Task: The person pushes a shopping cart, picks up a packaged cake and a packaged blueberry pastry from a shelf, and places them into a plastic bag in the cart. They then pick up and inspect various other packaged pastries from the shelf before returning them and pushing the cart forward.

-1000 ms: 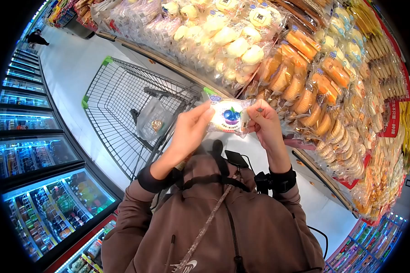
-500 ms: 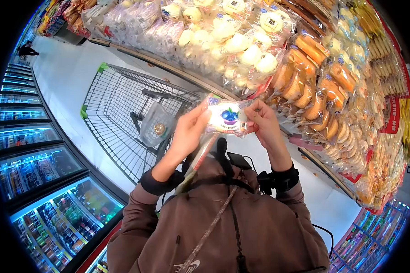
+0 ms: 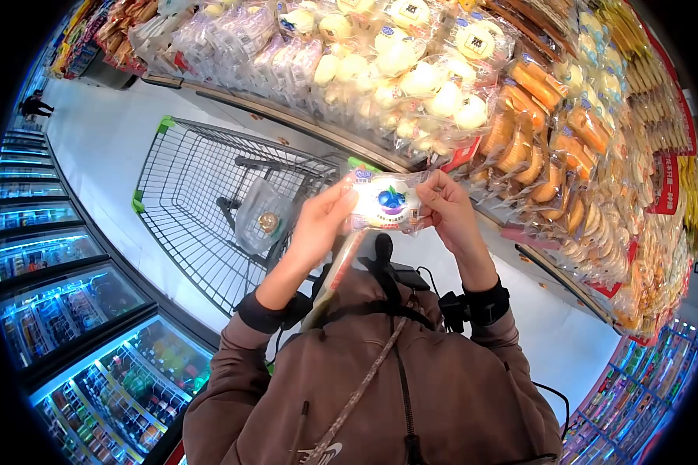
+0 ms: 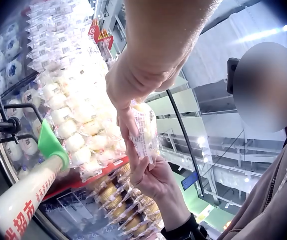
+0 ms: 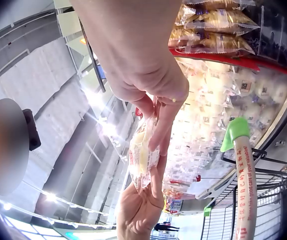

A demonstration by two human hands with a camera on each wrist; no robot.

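Note:
Both hands hold a clear-wrapped bun [image 3: 389,203] with a blueberry picture on the front, up before the chest. My left hand [image 3: 323,219] pinches its left end, thumb in front. At the opposite end, my right hand [image 3: 451,215] grips the wrapper edge between thumb and fingers. The left wrist view shows the back of the wrapped bun [image 4: 144,131], printed with small text, fingers lying behind it. From the right wrist, the wrapped bun [image 5: 142,159] appears edge-on between the two hands.
A shopping cart [image 3: 180,161] stands on the left, a clear plastic bag [image 3: 254,232] inside it. Its pale handle [image 5: 244,192] has a green end. Ahead and right, a display shelf holds piled packaged buns [image 3: 399,58] and breads [image 3: 531,155]. Glass-topped freezers [image 3: 74,291] line the left.
The hands keep their grip on the wrapped bun, which stays almost in place. In the head view the shelf goods shift right and down, and the cart handle shows more below the hands.

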